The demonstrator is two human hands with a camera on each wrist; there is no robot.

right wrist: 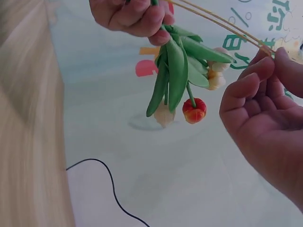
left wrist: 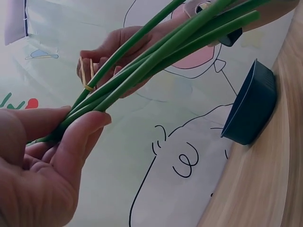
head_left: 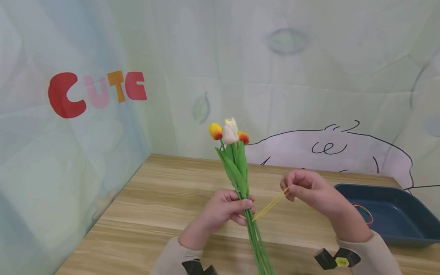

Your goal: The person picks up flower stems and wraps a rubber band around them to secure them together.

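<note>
A bunch of artificial tulips [head_left: 235, 168] with white and yellow-red heads stands tilted over the table, its green stems [head_left: 256, 244] running down toward me. My left hand [head_left: 228, 208] grips the stems just below the leaves. In the head view my right hand [head_left: 307, 189], off to the right, pinches one end of a yellow rubber band [head_left: 271, 204] between thumb and forefinger. The band is stretched taut from there to the stems, just below the left hand. In the left wrist view the rubber band [left wrist: 87, 86] loops at one of the stems.
At the right of the wooden table [head_left: 165, 198] stands a dark blue tray [head_left: 405, 240], with several coloured rubber bands [head_left: 366, 214] at its left end. A printed cloth [head_left: 220, 49] hangs behind and to the left of the table.
</note>
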